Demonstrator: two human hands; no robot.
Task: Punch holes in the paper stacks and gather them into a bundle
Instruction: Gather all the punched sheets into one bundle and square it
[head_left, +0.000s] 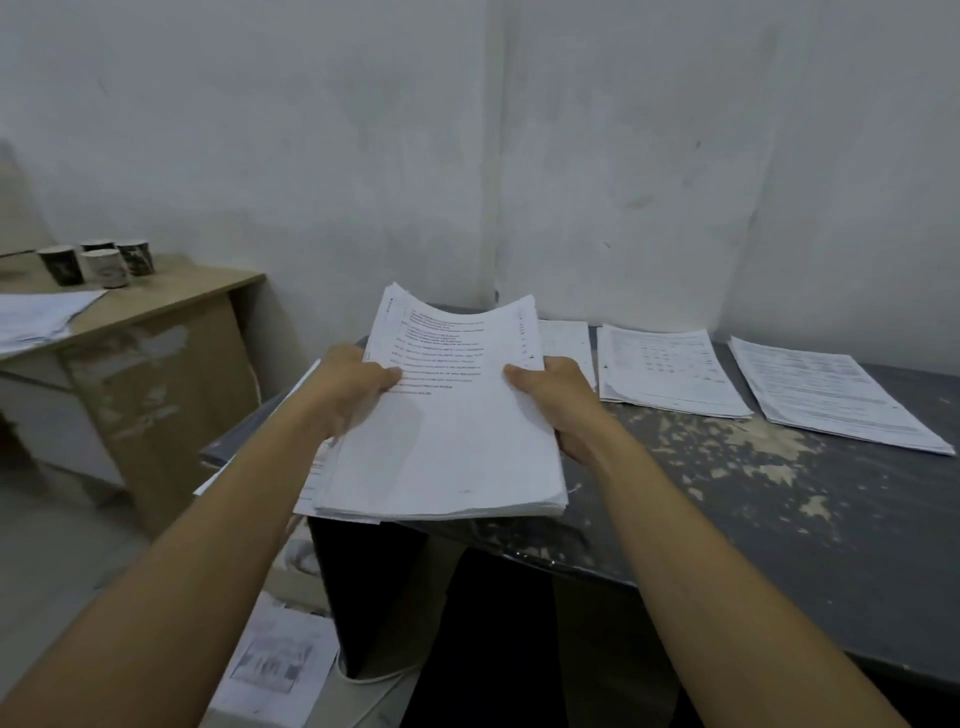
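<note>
A thick stack of printed white paper (447, 431) is held up over the left end of a dark worn table (779, 514). My left hand (353, 387) grips its left edge, thumb on top. My right hand (558, 400) grips the right edge the same way. The far end of the stack sags between the hands. Two more paper stacks (670, 371) (836, 395) lie flat along the back of the table, and part of another (569, 345) shows behind the held stack. No hole punch is in view.
A wooden desk (156, 312) stands at the left with several paper cups (104, 265) and loose sheets (36, 317). More papers (280, 660) lie on the floor below. A pale wall closes the back. The table's paint is flaked near the middle.
</note>
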